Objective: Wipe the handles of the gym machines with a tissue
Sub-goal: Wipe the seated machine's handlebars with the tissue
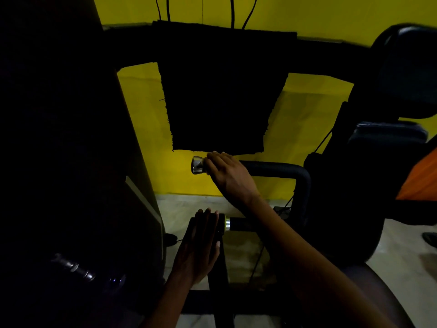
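Note:
The scene is dim. A black machine handle (272, 168) runs left from a curved bar and ends in a shiny metal cap (198, 165). My right hand (228, 176) grips this handle just beside the cap; no tissue shows under it. Lower down, a second black handle (238, 224) with a silver ring (227, 223) points left. My left hand (201, 245) rests flat with straight fingers on the black grip end of that lower handle. I cannot see a tissue in either hand.
A dark machine column (71, 150) fills the left side. A black padded seat and backrest (390, 138) stand at the right. A black mat (217, 91) hangs on the yellow wall. Thin cables (260, 252) run down to the pale floor (390, 252).

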Tool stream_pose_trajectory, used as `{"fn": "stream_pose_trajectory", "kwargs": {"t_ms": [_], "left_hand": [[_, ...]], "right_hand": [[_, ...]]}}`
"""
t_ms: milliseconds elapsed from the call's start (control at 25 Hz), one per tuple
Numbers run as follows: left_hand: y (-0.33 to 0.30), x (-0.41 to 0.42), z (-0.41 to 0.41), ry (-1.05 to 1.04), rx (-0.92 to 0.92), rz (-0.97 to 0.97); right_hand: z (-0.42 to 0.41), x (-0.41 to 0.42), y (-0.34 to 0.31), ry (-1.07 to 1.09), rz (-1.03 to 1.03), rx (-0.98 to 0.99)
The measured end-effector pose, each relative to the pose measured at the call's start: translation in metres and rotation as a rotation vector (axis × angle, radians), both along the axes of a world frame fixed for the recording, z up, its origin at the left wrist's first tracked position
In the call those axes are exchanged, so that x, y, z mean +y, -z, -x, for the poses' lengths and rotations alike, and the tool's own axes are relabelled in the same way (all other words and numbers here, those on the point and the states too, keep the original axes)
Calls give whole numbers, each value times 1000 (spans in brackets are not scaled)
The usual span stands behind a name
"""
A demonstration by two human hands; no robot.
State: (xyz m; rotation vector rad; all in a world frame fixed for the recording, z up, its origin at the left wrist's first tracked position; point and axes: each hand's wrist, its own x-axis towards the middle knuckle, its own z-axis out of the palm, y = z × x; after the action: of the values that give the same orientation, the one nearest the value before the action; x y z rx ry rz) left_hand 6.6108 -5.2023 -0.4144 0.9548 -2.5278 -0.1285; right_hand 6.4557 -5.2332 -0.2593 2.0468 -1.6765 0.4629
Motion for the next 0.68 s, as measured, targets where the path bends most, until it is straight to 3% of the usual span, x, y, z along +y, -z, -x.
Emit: {"fn": "stream_pose_trajectory", "kwargs": {"t_ms": [320, 680], "left_hand": [[3, -2, 2, -18, -105, -18], [-1, -4, 1, -13, -141, -5]], "right_hand": [[81, 55, -2, 124, 57, -10], [112, 92, -6, 294, 102, -85]]}}
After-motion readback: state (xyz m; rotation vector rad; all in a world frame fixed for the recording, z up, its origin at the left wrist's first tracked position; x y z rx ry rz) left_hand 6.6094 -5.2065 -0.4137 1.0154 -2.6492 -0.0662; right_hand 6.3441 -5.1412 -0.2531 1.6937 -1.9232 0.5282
